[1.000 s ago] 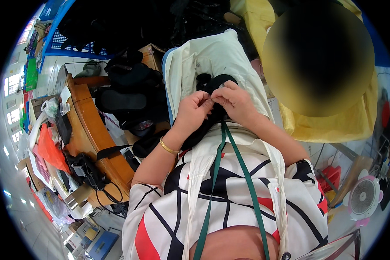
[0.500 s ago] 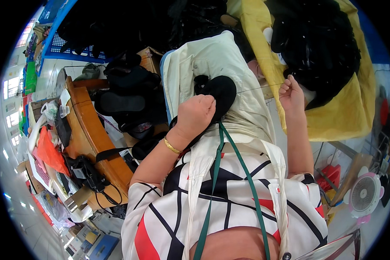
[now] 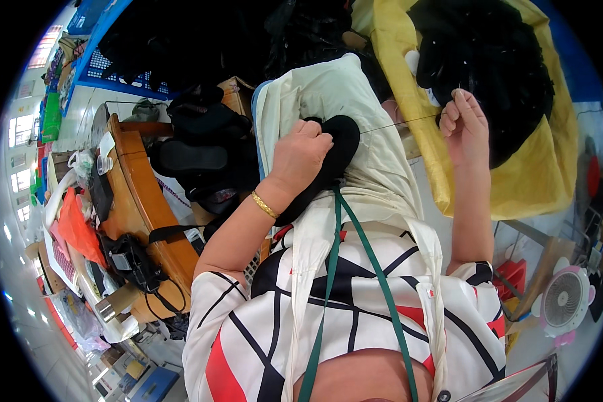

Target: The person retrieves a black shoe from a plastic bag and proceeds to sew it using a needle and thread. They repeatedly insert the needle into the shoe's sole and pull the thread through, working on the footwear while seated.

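Your left hand clamps the black fabric piece on your lap while your right hand pinches the needle, thread drawn taut; next, you likely bring the needle back for another stitch

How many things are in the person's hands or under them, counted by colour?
Black: 2, the black shoe upper gripped in the left hand, and the black pile on the yellow sheet.
Yellow: 1, the yellow sheet.
Cream: 1, the cream lap cloth.
Pale: 1, the taut thread pulled by the right hand.
Total: 5
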Available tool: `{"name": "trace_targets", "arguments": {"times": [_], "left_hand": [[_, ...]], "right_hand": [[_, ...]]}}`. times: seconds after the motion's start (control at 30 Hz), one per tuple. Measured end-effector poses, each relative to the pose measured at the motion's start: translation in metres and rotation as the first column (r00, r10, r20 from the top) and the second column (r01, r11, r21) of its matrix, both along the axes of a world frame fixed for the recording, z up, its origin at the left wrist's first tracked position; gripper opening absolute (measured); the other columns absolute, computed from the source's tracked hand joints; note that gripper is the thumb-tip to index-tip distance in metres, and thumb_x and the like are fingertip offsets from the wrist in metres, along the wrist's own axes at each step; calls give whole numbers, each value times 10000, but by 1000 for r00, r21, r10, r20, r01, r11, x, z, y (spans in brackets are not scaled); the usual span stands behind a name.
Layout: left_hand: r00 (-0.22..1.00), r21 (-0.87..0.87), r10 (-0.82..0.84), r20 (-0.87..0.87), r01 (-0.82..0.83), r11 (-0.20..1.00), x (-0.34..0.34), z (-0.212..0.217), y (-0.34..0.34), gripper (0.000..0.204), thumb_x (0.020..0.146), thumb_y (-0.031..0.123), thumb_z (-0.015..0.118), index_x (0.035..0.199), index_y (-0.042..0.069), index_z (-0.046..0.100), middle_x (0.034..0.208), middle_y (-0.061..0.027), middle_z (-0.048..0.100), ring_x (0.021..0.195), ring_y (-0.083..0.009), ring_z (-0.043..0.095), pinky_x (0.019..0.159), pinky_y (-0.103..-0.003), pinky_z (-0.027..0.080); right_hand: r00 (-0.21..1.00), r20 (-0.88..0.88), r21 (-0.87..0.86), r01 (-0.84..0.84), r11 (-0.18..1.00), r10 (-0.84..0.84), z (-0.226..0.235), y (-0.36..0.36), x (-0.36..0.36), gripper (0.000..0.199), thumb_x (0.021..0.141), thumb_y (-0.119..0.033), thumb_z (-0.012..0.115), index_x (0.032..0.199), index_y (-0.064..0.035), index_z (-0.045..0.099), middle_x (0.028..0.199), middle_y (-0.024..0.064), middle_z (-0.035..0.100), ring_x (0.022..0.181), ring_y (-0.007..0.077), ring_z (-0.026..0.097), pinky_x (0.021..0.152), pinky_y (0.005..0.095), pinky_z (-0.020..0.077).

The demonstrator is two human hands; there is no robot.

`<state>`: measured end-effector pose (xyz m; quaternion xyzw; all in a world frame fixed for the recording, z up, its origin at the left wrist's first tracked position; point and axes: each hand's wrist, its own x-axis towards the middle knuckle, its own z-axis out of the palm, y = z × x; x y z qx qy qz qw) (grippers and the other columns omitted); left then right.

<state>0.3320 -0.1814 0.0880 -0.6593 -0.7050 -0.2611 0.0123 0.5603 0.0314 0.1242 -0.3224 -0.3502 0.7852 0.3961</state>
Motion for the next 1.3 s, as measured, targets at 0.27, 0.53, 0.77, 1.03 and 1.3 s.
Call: {"name": "trace_targets", "arguments": {"times": [0.27, 0.53, 0.77, 1.03, 1.3], "left_hand": [[990, -63, 62, 130, -54, 997, -3, -2, -2, 68, 786, 96, 740, 822, 64, 693, 832, -73, 595, 844, -270, 583, 732, -365, 492], [761, -194, 244, 601, -157, 968, -15, -27, -7, 127, 860, 137, 700, 839, 14, 677, 850, -101, 608, 777, -254, 607, 693, -342, 483], [588, -258, 300, 751, -158, 953, -23, -52, -10, 157, 877, 139, 720, 887, -15, 693, 863, -49, 632, 791, -129, 597, 707, -275, 477], [219, -358, 375, 901, -114, 927, -22, -46, -3, 110, 880, 119, 722, 910, 14, 711, 799, 14, 669, 715, -58, 571, 662, -213, 453], [65, -359, 368, 927, -120, 926, -21, -44, -8, 93, 868, 144, 744, 885, 60, 709, 790, 26, 668, 658, -44, 531, 600, -204, 405]], "right_hand": [[933, -192, 322, 352, 879, -304, 39, 37, 1, 66, 1006, -64, 544, 1022, -7, 572, 708, 14, 518, 583, 99, 451, 547, 226, 400], [584, 787, 580, -810, -87, -200, -37, -52, -64, 114, 822, -65, 655, 935, -80, 668, 912, 89, 637, 897, 267, 628, 747, 344, 521], [598, 764, 603, -796, -64, -240, -6, -82, -82, 137, 881, -188, 627, 866, -52, 627, 861, 96, 616, 868, 281, 645, 669, 410, 522], [-61, 998, -65, -978, -198, -27, -17, -135, -82, 374, 850, -415, 675, 863, -41, 677, 816, 167, 692, 807, 351, 681, 696, 455, 530], [210, 964, 213, -977, 3, 164, -7, -100, -48, 246, 867, -160, 595, 1095, -67, 594, 875, 176, 687, 850, 388, 658, 736, 470, 508]]}}
